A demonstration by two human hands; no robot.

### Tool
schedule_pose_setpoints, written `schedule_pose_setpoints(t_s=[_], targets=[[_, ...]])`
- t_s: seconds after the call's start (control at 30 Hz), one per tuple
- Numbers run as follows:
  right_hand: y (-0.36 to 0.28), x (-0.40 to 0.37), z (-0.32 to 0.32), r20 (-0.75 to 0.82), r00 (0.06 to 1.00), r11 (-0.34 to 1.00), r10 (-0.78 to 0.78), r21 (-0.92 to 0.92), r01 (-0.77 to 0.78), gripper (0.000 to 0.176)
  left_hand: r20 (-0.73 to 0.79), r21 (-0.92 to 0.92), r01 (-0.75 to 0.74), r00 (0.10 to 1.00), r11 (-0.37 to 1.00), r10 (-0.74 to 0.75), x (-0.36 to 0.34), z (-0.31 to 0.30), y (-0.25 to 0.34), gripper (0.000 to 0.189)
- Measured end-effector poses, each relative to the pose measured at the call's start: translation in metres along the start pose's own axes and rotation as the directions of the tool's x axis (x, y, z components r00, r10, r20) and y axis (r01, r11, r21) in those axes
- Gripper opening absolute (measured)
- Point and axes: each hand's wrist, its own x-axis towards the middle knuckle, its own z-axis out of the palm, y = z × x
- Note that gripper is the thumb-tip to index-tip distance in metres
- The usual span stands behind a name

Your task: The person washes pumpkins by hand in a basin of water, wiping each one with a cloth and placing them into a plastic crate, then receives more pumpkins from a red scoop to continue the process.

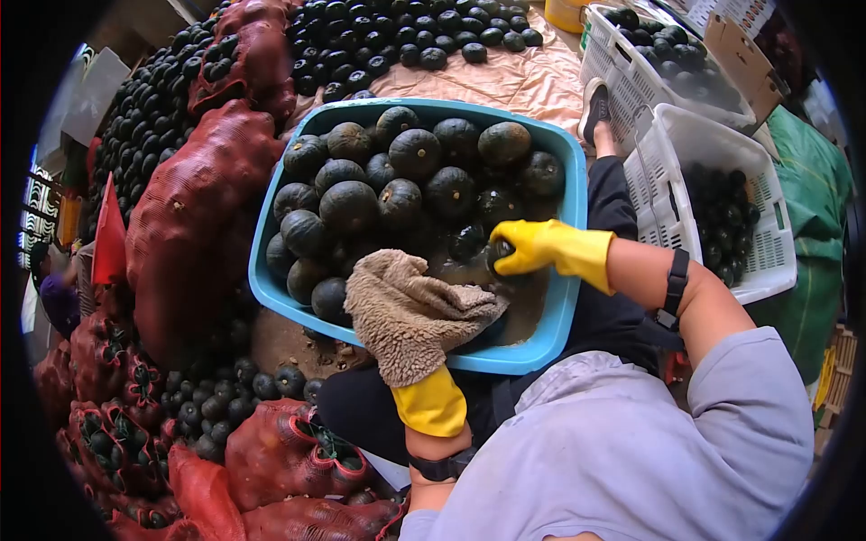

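A blue tub (566, 298) of murky water holds several dark green squashes (415, 153). My right hand (532, 246), in a yellow rubber glove, grips one small squash (499, 255) just above the water at the tub's near right. My left hand (410, 311), also in a yellow glove, is wrapped in a brown fuzzy cloth (406, 307) and rests over the tub's near rim, close beside the held squash.
Red mesh sacks (194, 216) of squashes lie at the left and near left. Loose squashes (406, 36) are piled behind the tub on a tarp. Two white crates (672, 153) with squashes stand at the right. My leg (613, 198) stretches between tub and crates.
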Motion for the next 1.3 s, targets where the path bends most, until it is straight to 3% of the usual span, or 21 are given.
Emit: schedule_pose_setpoints(t_s=[0.03,0.1,0.27,0.33,0.4,0.43,0.47,0.5,0.53,0.57,0.63,0.7,0.77,0.83,0.9,0.97,1.03,1.1,1.17,1.23,1.3], targets=[[-0.002,0.009,0.012,0.073,0.994,0.986,-0.08,-0.143,0.09,0.056,-0.063,-0.038,-0.068,0.996,0.997,0.066,-0.004,-0.008,0.006,0.039],[-0.019,0.023,0.046,0.213,0.968,0.889,0.134,-0.458,-0.023,0.048,-0.214,-0.1,-0.216,0.958,0.971,0.191,-0.028,-0.025,0.035,0.048],[0.023,0.084,0.085,0.356,0.927,0.864,-0.119,-0.422,0.274,0.06,-0.466,-0.253,-0.391,0.851,0.885,0.242,-0.046,-0.02,0.054,0.062],[0.032,0.074,0.079,0.324,0.945,0.941,-0.054,-0.301,0.157,0.071,-0.516,-0.331,-0.415,0.831,0.847,0.205,-0.039,-0.01,0.044,0.063],[-0.014,0.001,0.002,0.306,0.93,0.964,0.201,0.107,-0.244,0.086,-0.44,-0.559,-0.363,0.892,0.746,0.104,-0.044,-0.016,0.05,0.06],[-0.004,-0.011,-0.007,0.325,0.933,0.867,0.156,0.407,-0.287,0.089,-0.348,-0.711,-0.287,0.937,0.642,0.033,-0.04,-0.008,0.051,0.058],[-0.001,-0.02,0.005,0.153,0.987,0.554,-0.055,0.827,-0.097,0.08,-0.239,-0.835,-0.196,0.971,0.515,-0.018,-0.035,-0.005,0.058,0.055],[0.007,-0.032,0.007,0.089,0.984,0.265,-0.154,0.963,-0.045,0.073,-0.105,-0.534,-0.07,0.994,0.842,0.016,-0.026,-0.008,0.065,0.055],[0.003,-0.034,0.009,0.053,0.976,0.13,-0.211,0.991,-0.026,0.074,0.033,0.1,-0.055,0.998,0.993,0.052,-0.02,-0.023,0.077,0.055],[-0.002,-0.036,0.014,0.01,0.964,-0.007,-0.267,1.0,-0.013,0.075,0.168,0.521,-0.162,0.982,0.838,0.085,-0.014,-0.037,0.09,0.055],[-0.024,-0.033,0.03,-0.437,0.883,0.562,-0.171,0.693,0.452,0.081,-0.077,0.176,-0.153,0.983,0.972,0.169,-0.022,-0.02,0.085,0.055],[-0.061,-0.039,0.032,-0.665,0.641,0.821,-0.383,0.074,0.567,0.08,-0.426,-0.382,-0.389,0.879,0.838,0.214,-0.034,0.004,0.078,0.055],[-0.054,-0.006,0.049,-0.797,0.559,0.799,-0.227,0.175,0.575,0.07,-0.505,-0.465,-0.452,0.842,0.761,0.192,-0.038,0.019,0.076,0.055],[-0.05,0.026,0.035,-0.497,0.852,0.463,0.168,0.802,0.376,0.063,-0.536,-0.522,-0.478,0.828,0.706,0.165,-0.043,0.032,0.076,0.055],[-0.045,0.03,0.038,-0.59,0.778,0.486,0.216,0.756,0.438,0.063,-0.55,-0.565,-0.491,0.823,0.663,0.141,-0.044,0.037,0.072,0.056],[-0.059,-0.01,0.056,-0.623,0.78,0.502,-0.057,0.658,0.562,0.065,-0.593,-0.511,-0.556,0.78,0.656,0.199,-0.035,0.031,0.059,0.056],[-0.072,-0.043,0.064,-0.682,0.59,0.619,-0.432,0.252,0.744,0.066,-0.587,-0.435,-0.583,0.762,0.686,0.275,-0.035,0.017,0.048,0.053],[-0.061,-0.028,0.046,-0.707,0.54,0.617,-0.456,0.186,0.765,0.068,-0.691,-0.215,-0.626,0.64,0.749,0.337,-0.047,0.005,0.055,0.047],[-0.056,0.007,0.032,-0.803,0.595,0.769,0.025,0.396,0.502,0.066,-0.653,-0.489,-0.58,0.739,0.651,0.168,-0.054,0.019,0.061,0.057],[-0.043,0.001,0.038,-0.762,0.627,0.74,-0.163,0.325,0.589,0.067,-0.56,-0.716,-0.5,0.828,0.487,0.027,-0.054,0.036,0.066,0.066],[-0.043,-0.027,0.034,-0.487,0.742,0.504,-0.461,0.545,0.67,0.062,-0.613,-0.557,-0.587,0.768,0.588,0.187,-0.042,0.05,0.046,0.084]])
